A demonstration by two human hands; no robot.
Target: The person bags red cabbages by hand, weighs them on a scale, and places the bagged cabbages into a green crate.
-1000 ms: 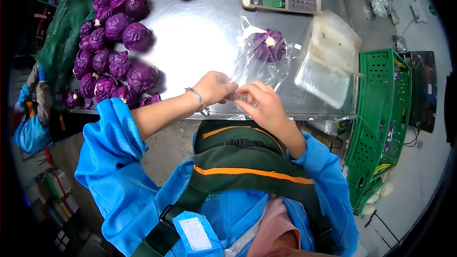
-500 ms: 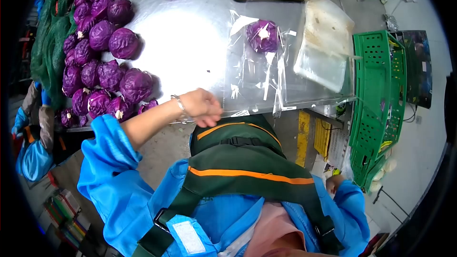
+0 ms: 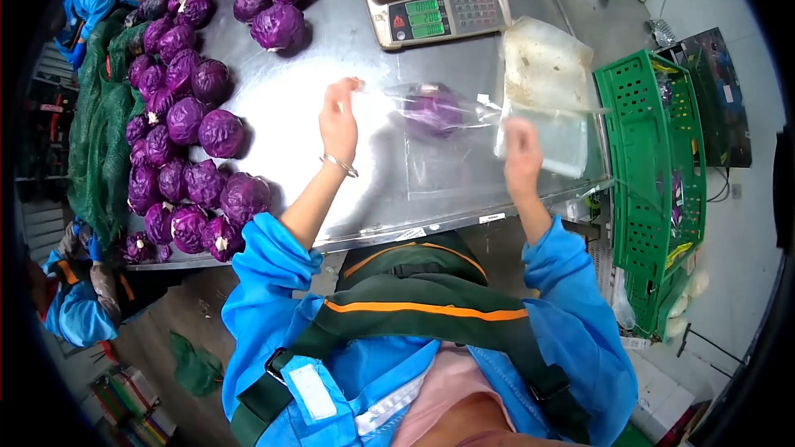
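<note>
Left hand (image 3: 339, 118) and right hand (image 3: 522, 147), fingers pinching the bag (image 3: 439, 112) corners, hold the cabbage (image 3: 433, 109) above the table (image 3: 331, 58). Scale (image 3: 435, 12) behind; loose cabbages (image 3: 186, 116) left; crate (image 3: 654, 157) right.

Purple cabbages (image 3: 186, 120), one, blurred, seemingly purple too, inside clear bag (image 3: 439, 116); green crate (image 3: 654, 174); blue sleeves (image 3: 265, 281).

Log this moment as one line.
left hand: pinching bag corner | right hand: pinching other corner | clear bag: lifted, holds purple cabbage
</note>
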